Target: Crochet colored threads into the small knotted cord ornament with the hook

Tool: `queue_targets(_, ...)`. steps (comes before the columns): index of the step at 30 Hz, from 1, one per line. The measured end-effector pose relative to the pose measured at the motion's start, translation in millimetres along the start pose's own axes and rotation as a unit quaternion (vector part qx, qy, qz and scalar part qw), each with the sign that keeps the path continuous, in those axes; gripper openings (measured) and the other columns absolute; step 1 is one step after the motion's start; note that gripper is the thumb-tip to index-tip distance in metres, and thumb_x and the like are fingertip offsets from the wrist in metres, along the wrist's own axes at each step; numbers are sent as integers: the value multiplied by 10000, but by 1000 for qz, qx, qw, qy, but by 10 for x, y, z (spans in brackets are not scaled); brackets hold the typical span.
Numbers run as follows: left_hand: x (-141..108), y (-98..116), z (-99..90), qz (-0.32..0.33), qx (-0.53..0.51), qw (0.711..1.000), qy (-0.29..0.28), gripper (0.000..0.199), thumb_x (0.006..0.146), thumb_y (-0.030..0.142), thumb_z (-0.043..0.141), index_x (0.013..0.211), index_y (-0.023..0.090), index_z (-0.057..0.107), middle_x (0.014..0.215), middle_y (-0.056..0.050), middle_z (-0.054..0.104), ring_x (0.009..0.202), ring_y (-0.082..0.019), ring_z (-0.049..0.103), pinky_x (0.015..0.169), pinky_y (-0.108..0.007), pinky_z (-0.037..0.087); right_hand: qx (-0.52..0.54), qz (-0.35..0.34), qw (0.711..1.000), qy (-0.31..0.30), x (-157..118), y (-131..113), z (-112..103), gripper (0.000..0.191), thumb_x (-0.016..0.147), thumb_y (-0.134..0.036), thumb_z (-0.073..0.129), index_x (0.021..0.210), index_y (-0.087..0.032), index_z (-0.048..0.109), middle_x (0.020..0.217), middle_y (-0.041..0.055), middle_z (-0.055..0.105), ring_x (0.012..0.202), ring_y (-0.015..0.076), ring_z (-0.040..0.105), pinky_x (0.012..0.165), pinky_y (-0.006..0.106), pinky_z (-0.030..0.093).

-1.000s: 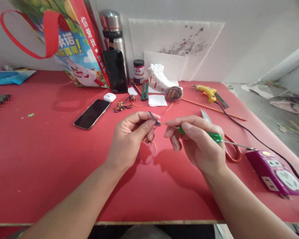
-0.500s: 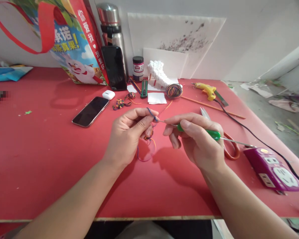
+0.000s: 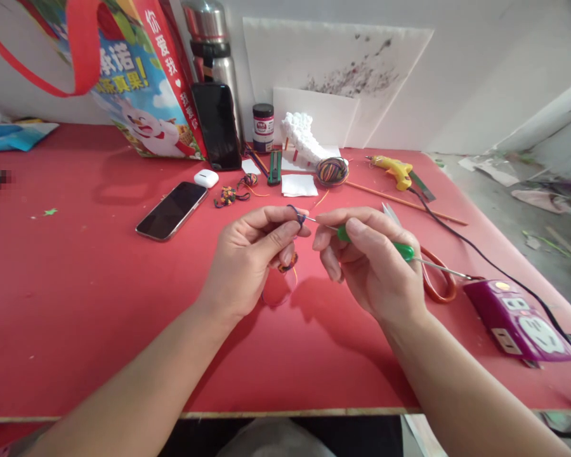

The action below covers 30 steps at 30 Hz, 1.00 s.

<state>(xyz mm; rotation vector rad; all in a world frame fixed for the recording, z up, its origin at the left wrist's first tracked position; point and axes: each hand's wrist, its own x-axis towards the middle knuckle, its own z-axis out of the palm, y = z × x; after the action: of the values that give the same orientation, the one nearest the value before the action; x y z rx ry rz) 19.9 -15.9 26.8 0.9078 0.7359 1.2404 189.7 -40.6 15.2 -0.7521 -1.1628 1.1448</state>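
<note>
My left hand (image 3: pixel 247 257) pinches dark blue yarn (image 3: pixel 301 219) between thumb and forefinger, with a strand looped over the forefinger. Below those fingertips hangs a small multicoloured crocheted piece (image 3: pixel 289 263), partly hidden by the curled fingers. A thin orange and purple strand trails from it over the table. My right hand (image 3: pixel 378 260) grips a crochet hook (image 3: pixel 402 251) by its green handle, like a pen. The hook's thin metal tip meets the blue yarn at my left fingertips, and a second metal shaft sticks out behind the handle toward the right.
Orange-handled scissors (image 3: pixel 440 298) and a purple power socket (image 3: pixel 518 324) lie at right. Further back are a yellow glue gun (image 3: pixel 394 171), a yarn ball (image 3: pixel 332 171), a white crocheted piece (image 3: pixel 304 139) and a utility knife (image 3: pixel 275 167). A phone (image 3: pixel 172 211) lies left.
The hook's tip has shifted slightly up at the left fingertips, and the blue yarn now gathers around it. My right hand has tilted a little. The view has moved slightly.
</note>
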Motion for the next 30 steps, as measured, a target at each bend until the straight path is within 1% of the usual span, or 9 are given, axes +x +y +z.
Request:
queue_targets(2,2,9,10,-11,-19,1000,4,106,793,148,908,881,179,858,769,-21,788,501,-53,552,517,-209,491,1,-8,1000,-2,1,19,5,182,1046,-323,670,1086,-239,827,839,19,761,531,111,602,461,265,482)
queue_targets(6,11,9,-6,-31,-41,999,8,128,793,145,908,911,171,866,780,-40,803,492,-51,535,526,-220,501,-33,-20,999,-2,-2,51,16,177,1063,-366,664,1135,-248,775,835,-1,740,533,105,589,471,260,486)
queue_targets(9,14,-1,-20,-34,-43,998,13,146,795,152,911,932,170,866,804,-59,818,498,-56,535,521,-224,483,-57,-35,998,17,-11,63,35,149,1058,-376,691,1124,-252,740,806,-15,726,523,103,576,471,257,483)
queue_targets(12,12,-3,-20,-34,-46,998,15,185,761,161,940,929,182,865,790,-53,817,485,-52,511,523,-226,472,-82,-68,994,28,-31,72,54,93,1059,-332,704,1074,-245,732,796,-17,724,521,100,583,467,253,479)
queue_targets(15,11,2,-14,-30,-45,998,12,221,735,165,950,940,195,871,743,-34,794,482,-46,466,520,-221,445,-114,-98,989,13,-56,84,62,72,1075,-267,675,1076,-234,739,797,-15,719,547,101,606,493,253,490)
queue_targets(20,16,4,-6,-18,-28,999,20,233,748,152,914,975,191,880,711,-1,732,498,-43,416,498,-218,377,-188,-115,975,-9,-70,80,62,108,1076,-226,650,1080,-225,757,741,-27,678,565,101,580,555,270,500)
queue_targets(24,23,2,-6,-15,-27,999,24,270,712,160,948,971,187,879,695,37,655,501,-39,426,504,-220,407,-235,-128,963,-32,-65,21,38,161,1029,-173,663,1093,-214,805,764,-8,719,599,109,595,578,276,504)
queue_targets(27,31,-1,-9,-11,-31,999,25,282,697,162,961,965,198,879,724,31,683,500,-36,440,500,-215,416,-240,-121,961,-59,-68,-6,5,263,1025,-166,617,1186,-221,817,866,26,785,626,123,641,590,285,533)
queue_targets(30,42,-12,-18,-8,-27,999,31,276,722,153,937,985,212,880,744,9,732,503,-39,448,500,-209,406,-257,-119,958,-44,-67,10,-7,301,1049,-190,562,1222,-224,805,901,38,807,606,130,657,603,298,567)
